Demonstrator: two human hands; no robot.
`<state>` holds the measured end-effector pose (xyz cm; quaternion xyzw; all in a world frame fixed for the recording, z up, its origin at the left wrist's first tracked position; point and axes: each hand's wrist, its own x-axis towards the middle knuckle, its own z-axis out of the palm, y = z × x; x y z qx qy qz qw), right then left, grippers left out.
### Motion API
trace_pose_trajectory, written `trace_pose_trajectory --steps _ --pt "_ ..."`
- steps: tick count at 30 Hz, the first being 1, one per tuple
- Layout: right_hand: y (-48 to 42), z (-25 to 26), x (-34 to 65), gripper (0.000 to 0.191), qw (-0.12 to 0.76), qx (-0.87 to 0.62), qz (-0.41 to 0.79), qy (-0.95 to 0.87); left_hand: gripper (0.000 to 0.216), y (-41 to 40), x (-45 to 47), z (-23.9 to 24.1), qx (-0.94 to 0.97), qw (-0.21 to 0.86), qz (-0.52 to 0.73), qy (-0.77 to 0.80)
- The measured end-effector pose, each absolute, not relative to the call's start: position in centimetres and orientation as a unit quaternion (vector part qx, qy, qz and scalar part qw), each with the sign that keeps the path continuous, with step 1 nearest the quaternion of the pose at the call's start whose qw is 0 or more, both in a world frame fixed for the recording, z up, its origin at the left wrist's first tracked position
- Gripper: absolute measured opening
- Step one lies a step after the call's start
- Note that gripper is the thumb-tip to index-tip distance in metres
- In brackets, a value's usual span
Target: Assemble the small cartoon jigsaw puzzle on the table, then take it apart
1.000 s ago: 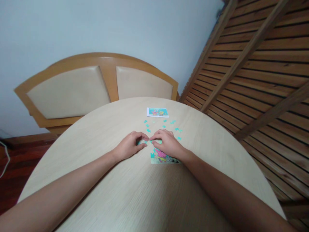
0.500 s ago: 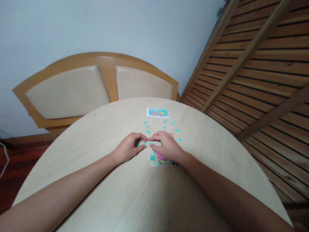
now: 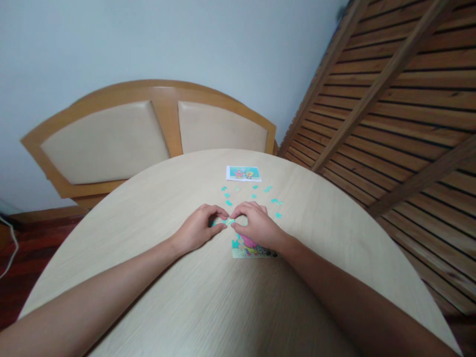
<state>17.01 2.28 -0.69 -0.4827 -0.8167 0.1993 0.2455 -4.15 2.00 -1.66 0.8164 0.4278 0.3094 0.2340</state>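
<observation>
My left hand [image 3: 198, 226] and my right hand [image 3: 256, 225] meet over the middle of the table, thumbs and fingers curled in a pinch. Small teal jigsaw pieces [image 3: 229, 221] lie between the fingertips, in the grip of both hands. Below and partly behind my right hand rests a partly joined jigsaw puzzle [image 3: 247, 246], showing pink, yellow and teal printing. Its upper right part is hidden by that hand. Several loose teal puzzle pieces [image 3: 275, 202] are scattered beyond the hands.
A small picture card [image 3: 244, 173] with cartoon figures lies toward the far edge of the round wooden table [image 3: 167, 307]. Behind the table stands a wooden headboard [image 3: 163, 114] with cream padded panels, against a pale wall. Slatted wood [image 3: 401, 99] rises on the right.
The fingertips of my right hand have moved slightly apart from those of my left, showing more of the teal pieces between them. My left hand stays nearly still.
</observation>
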Motion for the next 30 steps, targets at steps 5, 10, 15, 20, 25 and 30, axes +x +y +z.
trace_pose_trajectory --steps 5,10,15,20,25,30 --pt "2.2 -0.7 17.1 0.012 0.245 -0.476 0.188 -0.823 0.019 2.1 -4.2 -1.7 0.816 0.236 0.310 0.426" --pt "2.1 -0.2 17.1 0.011 0.234 -0.482 0.169 -0.827 0.018 2.2 -4.2 -1.9 0.818 0.241 0.309 0.420" --pt "1.9 0.9 17.3 0.008 0.201 -0.487 0.153 -0.836 0.014 1.9 -3.8 -1.4 0.830 0.225 0.292 0.419" --pt "2.0 1.8 17.9 0.008 0.169 -0.475 0.129 -0.854 0.011 1.8 -3.2 -1.1 0.852 0.190 0.271 0.406" --pt "2.6 2.2 18.6 0.018 0.157 -0.464 0.160 -0.857 0.010 2.0 -3.0 -1.1 0.877 0.152 0.263 0.373" --pt "3.3 2.8 19.7 0.024 0.173 -0.485 0.187 -0.836 0.016 2.0 -3.2 -1.3 0.897 0.127 0.264 0.331"
